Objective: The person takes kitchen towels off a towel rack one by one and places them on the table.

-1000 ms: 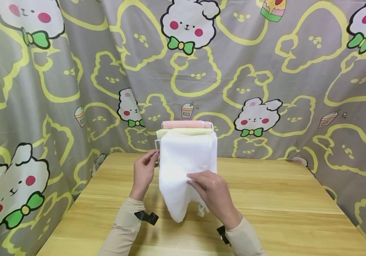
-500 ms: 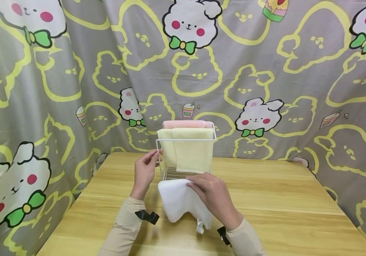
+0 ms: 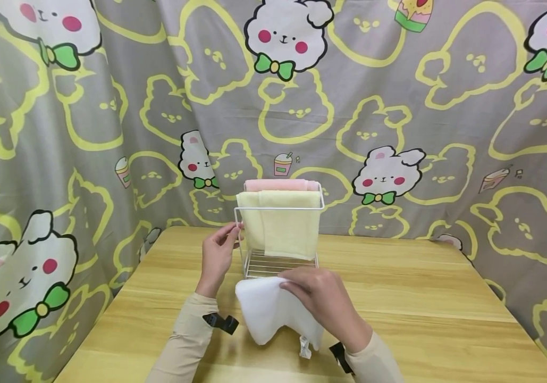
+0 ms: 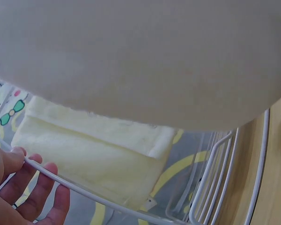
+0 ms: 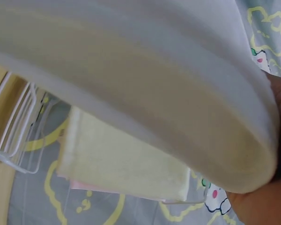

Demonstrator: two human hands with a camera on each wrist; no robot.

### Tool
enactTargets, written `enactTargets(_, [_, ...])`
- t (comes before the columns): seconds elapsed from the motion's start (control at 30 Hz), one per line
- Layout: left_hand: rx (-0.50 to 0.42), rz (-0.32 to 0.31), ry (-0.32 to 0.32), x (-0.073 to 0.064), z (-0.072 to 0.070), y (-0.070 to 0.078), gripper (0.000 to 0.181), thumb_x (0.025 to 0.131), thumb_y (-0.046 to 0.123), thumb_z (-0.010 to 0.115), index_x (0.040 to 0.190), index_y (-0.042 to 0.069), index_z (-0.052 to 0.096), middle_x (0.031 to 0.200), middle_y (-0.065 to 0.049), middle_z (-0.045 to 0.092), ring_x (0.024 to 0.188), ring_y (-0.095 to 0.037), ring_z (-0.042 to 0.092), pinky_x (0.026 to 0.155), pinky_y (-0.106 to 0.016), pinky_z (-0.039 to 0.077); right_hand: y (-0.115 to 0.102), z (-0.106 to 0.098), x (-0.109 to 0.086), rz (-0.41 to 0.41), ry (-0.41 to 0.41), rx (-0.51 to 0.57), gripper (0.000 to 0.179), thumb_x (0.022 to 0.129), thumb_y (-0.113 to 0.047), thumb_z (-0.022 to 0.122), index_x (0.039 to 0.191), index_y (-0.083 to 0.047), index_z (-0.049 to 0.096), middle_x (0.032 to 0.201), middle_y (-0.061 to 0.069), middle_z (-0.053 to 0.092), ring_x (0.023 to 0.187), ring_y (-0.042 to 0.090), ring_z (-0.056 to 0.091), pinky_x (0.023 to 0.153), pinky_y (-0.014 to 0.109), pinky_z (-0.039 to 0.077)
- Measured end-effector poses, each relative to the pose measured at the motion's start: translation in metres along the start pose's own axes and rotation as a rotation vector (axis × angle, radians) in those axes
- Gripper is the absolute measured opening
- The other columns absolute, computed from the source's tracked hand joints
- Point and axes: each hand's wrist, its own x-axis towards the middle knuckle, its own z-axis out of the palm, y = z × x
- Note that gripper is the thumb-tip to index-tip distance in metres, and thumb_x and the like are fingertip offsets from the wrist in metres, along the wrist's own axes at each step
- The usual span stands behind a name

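Note:
My right hand (image 3: 328, 300) pinches a white towel (image 3: 261, 311) by its upper edge, and the cloth hangs down in front of a white wire rack (image 3: 280, 208). A small tag (image 3: 304, 347) dangles from its lower side. On the rack's left, my left hand (image 3: 218, 258) grips the wire frame; in the left wrist view its fingers (image 4: 40, 190) curl round a rod. A folded pale yellow towel (image 3: 289, 231) drapes over a rail of the rack, and a pink towel (image 3: 278, 185) hangs behind it. Close up, the white towel (image 5: 178, 89) covers much of the right wrist view.
The rack stands on a wooden table (image 3: 412, 303), its base of parallel wires (image 3: 280, 265) showing under the yellow towel. A grey curtain (image 3: 158, 154) with cartoon rabbits surrounds the table at the back and sides.
The white towel has come off the rack's front rail, moving down and towards me in my right hand. The rail and yellow towel now show. My left hand stays on the frame.

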Motion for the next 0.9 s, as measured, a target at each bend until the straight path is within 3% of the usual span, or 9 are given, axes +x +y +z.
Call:
enactTargets(0.1, [-0.002,-0.002,-0.011,0.0,-0.001,0.0,0.026,0.099,0.011,0.068,0.12,-0.003,0.072,0.118,-0.022,0.073,0.093,-0.029,0.072,0.079,-0.029,0.063,-0.004,-0.004,0.0,0.004,-0.037,0.021,0.014,0.088,-0.017,0.081,0.102,-0.016,0.082,0.099,-0.004,0.079,0.089,0.009,0.075,0.076,0.025,0.063])
enactTargets(0.3, [-0.008,0.0,-0.018,0.001,-0.002,-0.001,0.026,0.1,0.013,0.068,0.12,-0.003,0.072,0.12,-0.027,0.071,0.087,-0.015,0.072,0.075,-0.022,0.062,-0.011,-0.01,0.0,-0.003,-0.112,0.078,0.014,0.09,-0.017,0.079,0.104,-0.015,0.081,0.1,-0.005,0.079,0.092,0.007,0.074,0.078,0.023,0.062])
enactTargets(0.43, [-0.004,0.002,-0.015,0.001,-0.002,-0.001,0.026,0.1,0.014,0.068,0.12,-0.003,0.073,0.119,-0.027,0.071,0.093,-0.029,0.072,0.076,-0.024,0.062,-0.01,-0.01,-0.001,0.017,-0.157,0.154,0.014,0.092,-0.018,0.078,0.105,-0.016,0.081,0.1,-0.005,0.079,0.092,0.007,0.074,0.078,0.023,0.062])
enactTargets(0.53, [0.001,0.001,-0.015,0.001,-0.002,0.0,0.026,0.1,0.014,0.068,0.12,-0.003,0.073,0.119,-0.025,0.072,0.096,-0.036,0.071,0.078,-0.028,0.063,-0.002,-0.004,-0.002,0.087,-0.199,0.206,0.015,0.093,-0.02,0.076,0.107,-0.016,0.081,0.1,-0.004,0.079,0.092,0.008,0.074,0.081,0.025,0.062])
enactTargets(0.67, [0.004,-0.013,-0.011,0.0,-0.002,-0.001,0.025,0.1,0.012,0.068,0.12,-0.003,0.073,0.118,-0.023,0.072,0.094,-0.031,0.071,0.079,-0.031,0.064,0.014,0.009,-0.006,0.199,-0.248,0.225,0.016,0.093,-0.02,0.076,0.107,-0.015,0.081,0.101,-0.002,0.08,0.095,0.01,0.075,0.085,0.029,0.062])
enactTargets(0.9, [0.007,-0.028,-0.011,0.001,-0.002,0.0,0.025,0.1,0.014,0.068,0.12,0.0,0.074,0.118,-0.022,0.073,0.092,-0.025,0.071,0.078,-0.026,0.063,0.038,0.032,-0.014,0.248,-0.227,0.176,0.016,0.091,-0.021,0.078,0.105,-0.013,0.081,0.101,0.001,0.08,0.093,0.015,0.076,0.086,0.034,0.062])
